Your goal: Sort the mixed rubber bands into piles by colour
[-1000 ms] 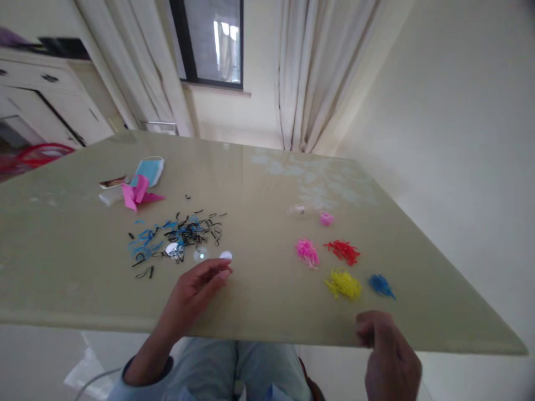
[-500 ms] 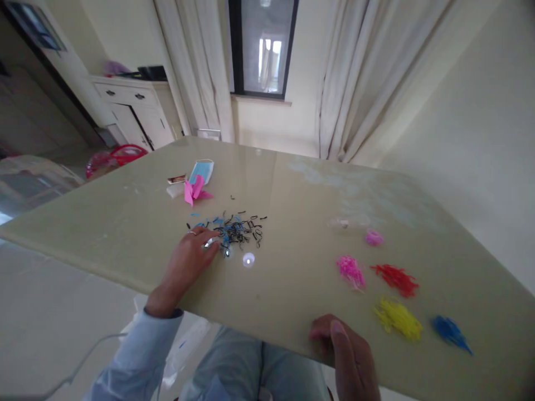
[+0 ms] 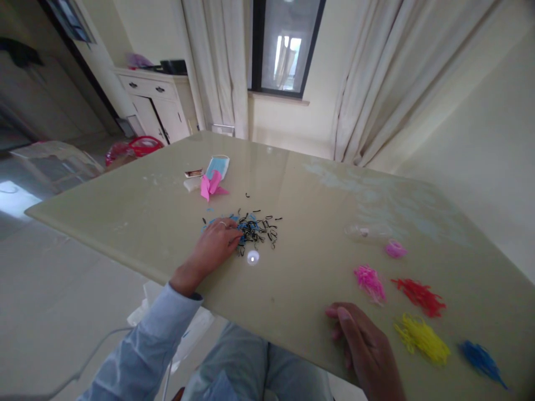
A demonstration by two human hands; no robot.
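My left hand (image 3: pixel 217 245) reaches into a loose pile of small black and blue rubber bands (image 3: pixel 254 228). Its thumb and fingertips are drawn together on bands at the pile's left side; how many they pinch is hidden. A ring shows on one finger. My right hand (image 3: pixel 359 340) rests by the table's near edge, fingers loosely bent and a little apart, with nothing visible in it. Beyond it on the right lie sorted heaps of bands: pink (image 3: pixel 370 283), red (image 3: pixel 420 297), yellow (image 3: pixel 423 340) and blue (image 3: pixel 482 362).
A clear plastic bottle-like container (image 3: pixel 365 231) lies near a small pink bundle (image 3: pixel 395 249). Behind the pile are a folded pink paper piece (image 3: pixel 214 185), a blue face mask (image 3: pixel 218 166) and a small wrapper (image 3: pixel 193 173). The glossy table (image 3: pixel 292 289) ends just before my legs.
My left hand has shifted deeper into the pile, its fingers now drawn together on the bands. My right hand has loosened its curl slightly. The whole view has turned a little left.
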